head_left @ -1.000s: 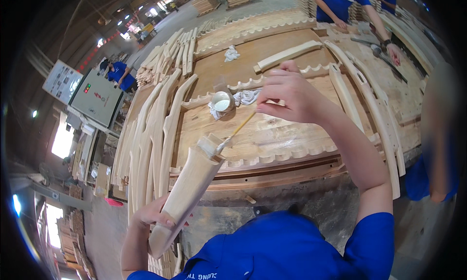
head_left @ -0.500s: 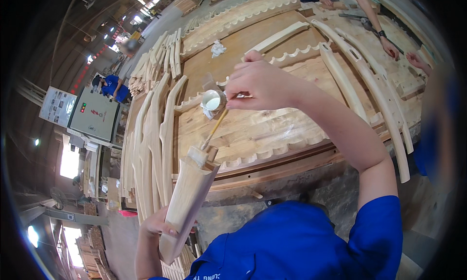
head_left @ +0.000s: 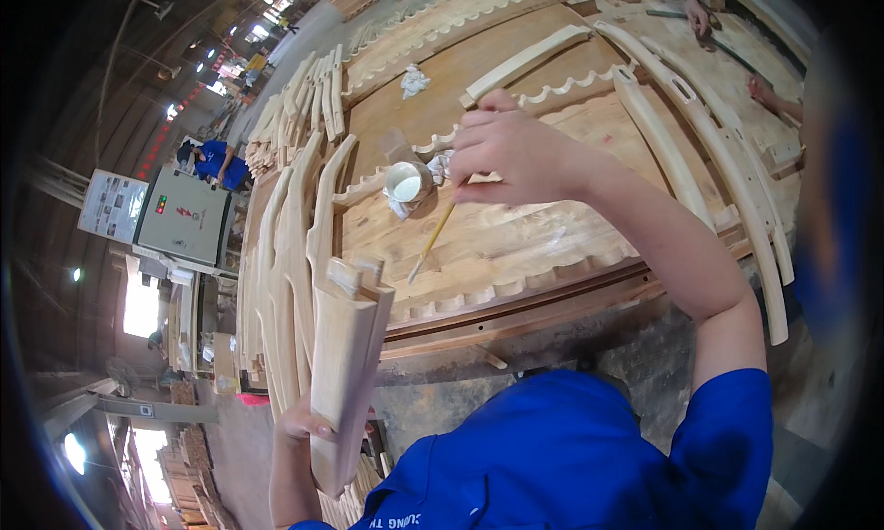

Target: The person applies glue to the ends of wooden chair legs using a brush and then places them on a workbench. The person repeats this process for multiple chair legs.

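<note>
Head view: my right hand (head_left: 516, 157) is gripping the brush (head_left: 431, 244), left hand (head_left: 308, 424) is gripping the wooden part (head_left: 345, 364); glue may be dripping onto the bench (head_left: 516, 244).

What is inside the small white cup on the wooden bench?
The small white cup holds something pale, probably glue. Its depth cannot be seen. The right hand holds a thin stick beside it, outside the cup.
</note>
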Motion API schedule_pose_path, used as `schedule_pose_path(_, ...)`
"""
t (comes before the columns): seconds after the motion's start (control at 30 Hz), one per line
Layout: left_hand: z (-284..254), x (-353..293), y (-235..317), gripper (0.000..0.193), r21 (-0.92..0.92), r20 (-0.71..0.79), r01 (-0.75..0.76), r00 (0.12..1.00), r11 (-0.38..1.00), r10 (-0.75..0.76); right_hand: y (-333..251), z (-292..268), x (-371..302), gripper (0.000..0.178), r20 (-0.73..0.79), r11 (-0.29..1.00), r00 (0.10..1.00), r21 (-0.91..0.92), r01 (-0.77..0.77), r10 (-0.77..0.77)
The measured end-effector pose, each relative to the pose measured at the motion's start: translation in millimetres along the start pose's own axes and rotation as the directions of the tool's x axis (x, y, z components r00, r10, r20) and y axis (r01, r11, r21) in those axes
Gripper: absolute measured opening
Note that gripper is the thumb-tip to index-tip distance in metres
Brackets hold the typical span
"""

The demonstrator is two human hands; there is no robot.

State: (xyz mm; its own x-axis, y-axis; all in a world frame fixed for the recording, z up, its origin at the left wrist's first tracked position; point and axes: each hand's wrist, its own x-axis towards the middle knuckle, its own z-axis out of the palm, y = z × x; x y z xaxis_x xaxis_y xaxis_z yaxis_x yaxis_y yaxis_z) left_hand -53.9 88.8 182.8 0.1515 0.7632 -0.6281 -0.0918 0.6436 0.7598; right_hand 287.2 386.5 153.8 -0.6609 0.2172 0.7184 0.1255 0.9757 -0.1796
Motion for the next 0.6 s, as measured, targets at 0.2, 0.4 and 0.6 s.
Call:
schedule_pose_path(0.2,0.0,4.4,20.9,0.086,0.304,-0.213,-0.458,0.822,0.835,0.529,25.0,22.8,19.9,0.008,0.019,0.902,0.959,-0.346,-0.259,0.283)
schedule_pose_path(0.4,-8.1,48.4,62.0,0.086,0.522,-0.404,-0.804,0.062,0.286,0.913,36.8,91.5,78.5,0.010,0.209,0.731,0.914,-0.671,-0.126,0.349)
schedule_pose_path(0.6,-22.0,138.3,74.3,0.090,0.683,-0.354,-0.718,-0.160,0.137,0.921,43.3,139.7,111.9,0.014,0.290,0.697,0.862,-0.710,-0.098,0.416)
